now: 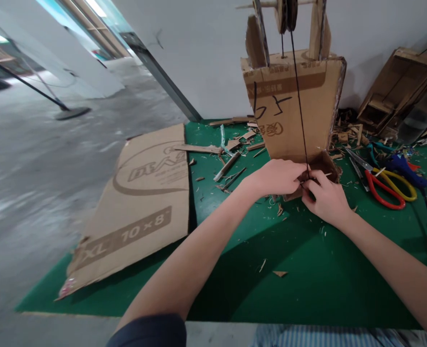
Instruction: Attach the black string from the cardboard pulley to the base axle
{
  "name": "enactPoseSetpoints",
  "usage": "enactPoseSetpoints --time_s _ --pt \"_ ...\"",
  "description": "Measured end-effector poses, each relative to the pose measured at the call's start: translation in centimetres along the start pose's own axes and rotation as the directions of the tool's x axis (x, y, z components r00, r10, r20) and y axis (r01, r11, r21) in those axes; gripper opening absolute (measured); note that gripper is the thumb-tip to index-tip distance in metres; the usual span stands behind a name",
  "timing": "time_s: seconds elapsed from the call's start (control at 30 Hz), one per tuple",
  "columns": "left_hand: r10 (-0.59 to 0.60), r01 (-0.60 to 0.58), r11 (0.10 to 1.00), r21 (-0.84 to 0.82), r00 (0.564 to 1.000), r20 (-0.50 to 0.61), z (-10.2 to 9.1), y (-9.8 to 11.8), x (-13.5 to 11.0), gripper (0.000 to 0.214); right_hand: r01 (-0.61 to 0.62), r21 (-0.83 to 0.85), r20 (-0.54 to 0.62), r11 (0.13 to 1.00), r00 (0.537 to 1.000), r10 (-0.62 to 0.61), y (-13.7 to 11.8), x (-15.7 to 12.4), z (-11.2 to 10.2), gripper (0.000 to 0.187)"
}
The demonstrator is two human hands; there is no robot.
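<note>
A tall cardboard tower (289,96) stands on the green mat (300,270), with a spool on a stick at its top. A black string (299,96) runs down from the spool along the tower's front to its foot. My left hand (276,177) and my right hand (325,196) meet at the lower end of that string, both with fingers pinched together on it, just in front of a small cardboard flap (323,164) at the tower's base. What exactly the fingertips hold besides the string is hidden.
A large flat cardboard sheet (141,202) printed "XL 10×8" lies on the mat's left side. Red and yellow scissors (386,185), blue-handled pliers (403,166) and cardboard scraps lie at the right. Sticks and offcuts (227,166) litter the mat behind. Another cardboard frame (394,91) leans against the wall.
</note>
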State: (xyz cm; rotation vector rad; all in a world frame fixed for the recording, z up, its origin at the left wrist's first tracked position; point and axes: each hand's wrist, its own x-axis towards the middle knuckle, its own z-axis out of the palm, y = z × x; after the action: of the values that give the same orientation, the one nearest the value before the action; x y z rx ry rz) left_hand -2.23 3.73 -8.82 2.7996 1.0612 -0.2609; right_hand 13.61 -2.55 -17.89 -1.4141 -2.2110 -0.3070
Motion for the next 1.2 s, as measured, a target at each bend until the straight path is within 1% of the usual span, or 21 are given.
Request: enactPoseSetpoints --time_s 0.13,0.23,0.33,0.4,0.47,0.53,0.63,0.7,0.8,0.9,0.97,1.03,1.07,1.1,1.13,1.2 --pt "-0.001 0.0 1.0 -0.017 1.0 -0.025 -0.1 0.0 0.1 0.023 0.003 0.0 -0.04 1.0 0.999 -0.003 0.1 -0.3 0.1 0.016" --pt "0.022 -0.023 0.996 -0.086 1.0 -0.014 -0.4 -0.2 0.2 0.028 0.025 -0.006 -0.104 1.0 0.994 -0.025 0.0 -0.4 0.1 0.013" --pt "0.039 -0.039 0.989 -0.146 0.999 0.002 -0.6 -0.5 0.3 0.03 0.032 0.037 -0.187 0.999 0.982 -0.024 -0.1 -0.5 -0.1 0.01" --pt "0.044 -0.043 0.983 -0.177 0.999 0.002 -0.6 -0.6 0.4 0.031 0.034 0.072 -0.212 0.997 0.977 -0.018 -0.2 -0.6 -0.4 0.01" --pt "0.041 -0.042 0.978 -0.202 0.999 -0.012 -0.5 -0.7 0.5 0.031 0.033 0.096 -0.183 0.995 0.983 -0.015 -0.2 -0.6 -0.6 0.009" --pt "0.021 -0.028 0.979 -0.201 0.999 -0.037 -0.3 -0.8 0.7 0.03 0.015 0.133 -0.114 0.991 0.993 0.001 -0.2 -0.6 -0.8 0.008" --pt "-0.012 0.002 0.988 -0.155 0.998 -0.06 0.1 -0.8 0.9 0.028 -0.037 0.263 -0.009 0.964 0.999 0.041 -0.1 -0.5 -0.9 0.007" --pt "-0.024 0.016 0.994 -0.111 0.997 -0.069 0.3 -0.7 0.9 0.029 -0.068 0.364 0.029 0.929 0.998 0.062 0.0 -0.5 -0.9 0.008" --pt "-0.033 0.028 0.998 -0.056 0.996 -0.083 0.4 -0.4 0.8 0.029 -0.093 0.475 0.009 0.875 0.995 0.101 0.3 -0.5 -0.7 0.008" --pt "-0.044 0.039 0.998 -0.049 0.995 -0.094 0.4 -0.2 0.8 0.026 -0.121 0.578 -0.023 0.807 0.986 0.164 0.7 -0.5 -0.4 0.009" --pt "-0.054 0.048 0.997 -0.057 0.993 -0.108 0.4 -0.1 0.7 0.025 -0.153 0.636 -0.005 0.756 0.979 0.203 0.9 -0.4 -0.3 0.009" --pt "-0.054 0.046 0.996 -0.071 0.992 -0.114 0.4 -0.2 0.7 0.026 -0.176 0.656 0.034 0.734 0.978 0.204 1.0 -0.4 -0.4 0.006" --pt "-0.051 0.042 0.996 -0.081 0.992 -0.113 0.3 -0.3 0.6 0.026 -0.18 0.642 0.053 0.745 0.98 0.19 0.9 -0.5 -0.4 0.003" --pt "-0.044 0.033 0.995 -0.095 0.993 -0.109 0.3 -0.4 0.6 0.026 -0.182 0.604 0.068 0.776 0.982 0.177 0.8 -0.5 -0.5 0.002" --pt "-0.031 0.02 0.993 -0.115 0.995 -0.1 0.2 -0.5 0.5 0.026 -0.185 0.539 0.078 0.822 0.982 0.17 0.7 -0.6 -0.5 0.007" --pt "-0.003 -0.011 0.985 -0.173 0.997 -0.083 0.1 -0.7 0.4 0.027 -0.209 0.353 0.096 0.912 0.978 0.187 0.3 -0.8 -0.6 0.018"
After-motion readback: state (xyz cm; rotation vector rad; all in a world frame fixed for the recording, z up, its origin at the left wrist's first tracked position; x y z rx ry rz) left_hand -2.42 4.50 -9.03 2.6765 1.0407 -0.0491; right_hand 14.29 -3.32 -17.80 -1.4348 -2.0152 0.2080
